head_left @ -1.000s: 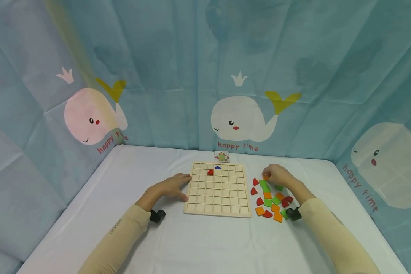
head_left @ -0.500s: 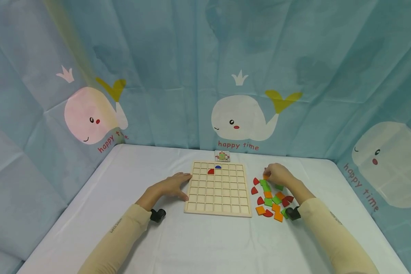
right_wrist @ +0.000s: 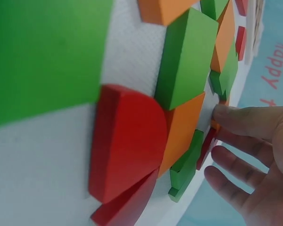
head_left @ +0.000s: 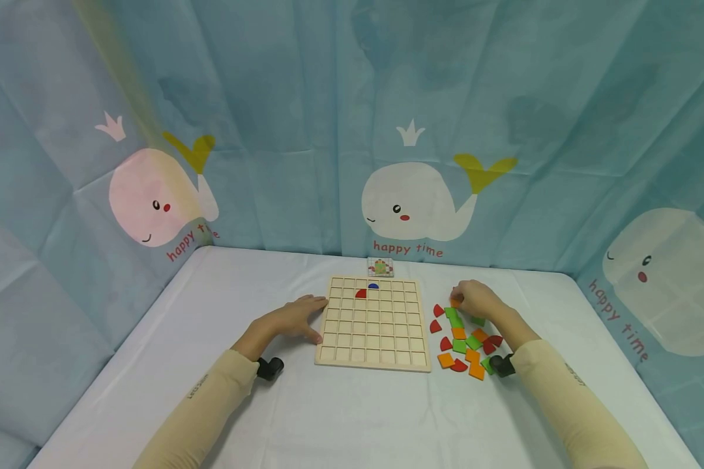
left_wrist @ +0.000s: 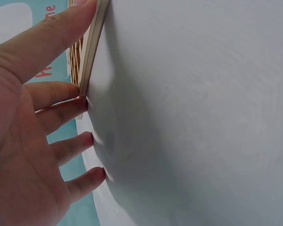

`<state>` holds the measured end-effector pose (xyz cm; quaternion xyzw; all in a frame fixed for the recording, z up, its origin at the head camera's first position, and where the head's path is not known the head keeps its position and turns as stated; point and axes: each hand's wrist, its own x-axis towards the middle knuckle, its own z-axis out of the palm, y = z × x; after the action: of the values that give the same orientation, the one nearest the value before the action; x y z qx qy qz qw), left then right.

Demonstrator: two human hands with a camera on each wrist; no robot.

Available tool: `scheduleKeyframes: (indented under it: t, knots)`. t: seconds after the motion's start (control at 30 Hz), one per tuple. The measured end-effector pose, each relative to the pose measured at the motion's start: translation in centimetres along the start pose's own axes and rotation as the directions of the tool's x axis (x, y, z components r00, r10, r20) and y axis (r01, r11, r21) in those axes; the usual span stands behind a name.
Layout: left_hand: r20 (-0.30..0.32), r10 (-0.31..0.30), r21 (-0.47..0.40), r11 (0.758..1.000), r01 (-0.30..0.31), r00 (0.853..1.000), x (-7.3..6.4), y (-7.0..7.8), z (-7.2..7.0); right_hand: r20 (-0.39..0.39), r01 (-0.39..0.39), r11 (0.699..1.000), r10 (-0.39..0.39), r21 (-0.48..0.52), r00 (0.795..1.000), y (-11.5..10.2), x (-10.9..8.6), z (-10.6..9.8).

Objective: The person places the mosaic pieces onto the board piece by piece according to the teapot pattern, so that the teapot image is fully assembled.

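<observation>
A wooden grid board (head_left: 371, 326) lies on the white table, holding a red quarter-circle tile (head_left: 361, 294) and a blue half-circle tile (head_left: 373, 286) in its upper cells. My left hand (head_left: 294, 319) is spread at the board's left edge; in the left wrist view the thumb and index finger touch its wooden side (left_wrist: 92, 49). Right of the board, my right hand (head_left: 476, 301) pinches an orange tile (head_left: 455, 303) at the far end of the loose pieces. In the right wrist view that orange tile (right_wrist: 215, 124) shows between thumb and index finger, partly hidden.
Loose green (head_left: 459, 346), orange (head_left: 446, 360) and red (head_left: 436, 326) tiles lie scattered between the board and my right forearm. A small patterned card (head_left: 381, 267) stands behind the board. A blue curtain (head_left: 305, 195) with whale prints hangs behind the table (head_left: 340, 417).
Both hands stay almost where they were. The right fingertips remain at the orange tile, and the board and its tiles have not moved.
</observation>
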<state>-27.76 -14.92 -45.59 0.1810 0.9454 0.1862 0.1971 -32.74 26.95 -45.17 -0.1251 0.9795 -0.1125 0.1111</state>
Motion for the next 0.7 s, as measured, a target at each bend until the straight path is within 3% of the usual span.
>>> scheduleKeyframes:
  t: [0.37, 0.7]
  knots:
    - [0.001, 0.017, -0.017, 1.0, -0.017, 1.0, 0.03, -0.06, -0.07, 0.003, 0.018, 1.0, -0.018, -0.011, 1.0, 0.25, -0.01, -0.05]
    - [0.005, 0.01, 0.009, 1.0, -0.01, 1.0, 0.28, 0.1, -0.01, 0.021, -0.01, 0.998, 0.009, 0.061, 1.0, 0.25, 0.07, -0.4]
